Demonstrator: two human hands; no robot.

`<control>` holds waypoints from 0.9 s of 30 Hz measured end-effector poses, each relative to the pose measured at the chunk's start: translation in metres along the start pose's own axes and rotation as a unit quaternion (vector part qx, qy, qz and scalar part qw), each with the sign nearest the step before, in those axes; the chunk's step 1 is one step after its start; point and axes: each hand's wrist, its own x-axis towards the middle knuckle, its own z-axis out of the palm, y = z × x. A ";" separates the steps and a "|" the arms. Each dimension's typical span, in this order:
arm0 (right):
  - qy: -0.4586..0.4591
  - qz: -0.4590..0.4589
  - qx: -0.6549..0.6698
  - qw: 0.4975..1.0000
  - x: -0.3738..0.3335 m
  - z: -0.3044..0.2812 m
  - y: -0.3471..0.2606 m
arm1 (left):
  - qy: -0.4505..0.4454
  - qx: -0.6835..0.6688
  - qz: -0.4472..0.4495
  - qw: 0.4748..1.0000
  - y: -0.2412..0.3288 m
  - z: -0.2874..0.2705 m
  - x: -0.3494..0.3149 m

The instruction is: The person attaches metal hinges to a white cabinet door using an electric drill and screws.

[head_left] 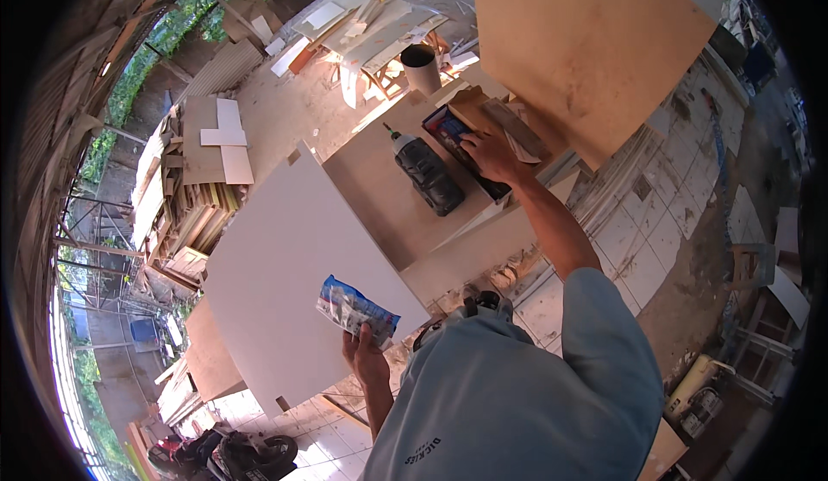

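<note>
My left hand [366,358] grips a small plastic packet [352,308], blue with a clear part, above a large white panel [289,231]. What lies inside the packet is too small to name. On the brown work surface [366,166], my right hand [492,155] rests against a long dark box [446,130] with coloured print. Its fingers look stretched out over the box, though their tips are partly hidden. Left of that box lies a black power drill [429,176], its thin bit pointing away from me. An open cardboard box [483,114] sits just beyond my right hand.
A big tan board [586,50] stands at the upper right. Behind the work surface is a tall round container [421,69]. Stacked wood boards [203,213] fill the left side, and a motorcycle [250,455] is at the lower left. White floor tiles [642,231] show on the right.
</note>
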 end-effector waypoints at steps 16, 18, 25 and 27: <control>-0.140 0.074 -0.108 0.982 -0.012 -0.043 -0.027 | 0.003 -0.020 -0.042 0.999 -0.007 0.002 0.009; -0.155 0.083 -0.105 0.979 -0.013 -0.051 -0.034 | -0.005 -0.030 -0.039 0.999 -0.008 0.000 0.010; -0.175 0.149 -0.076 0.970 -0.017 -0.037 -0.035 | -0.002 -0.035 -0.037 0.999 -0.011 -0.008 0.010; -0.150 0.140 -0.070 0.976 -0.023 -0.035 -0.040 | -0.002 -0.041 -0.039 0.998 -0.011 -0.008 0.006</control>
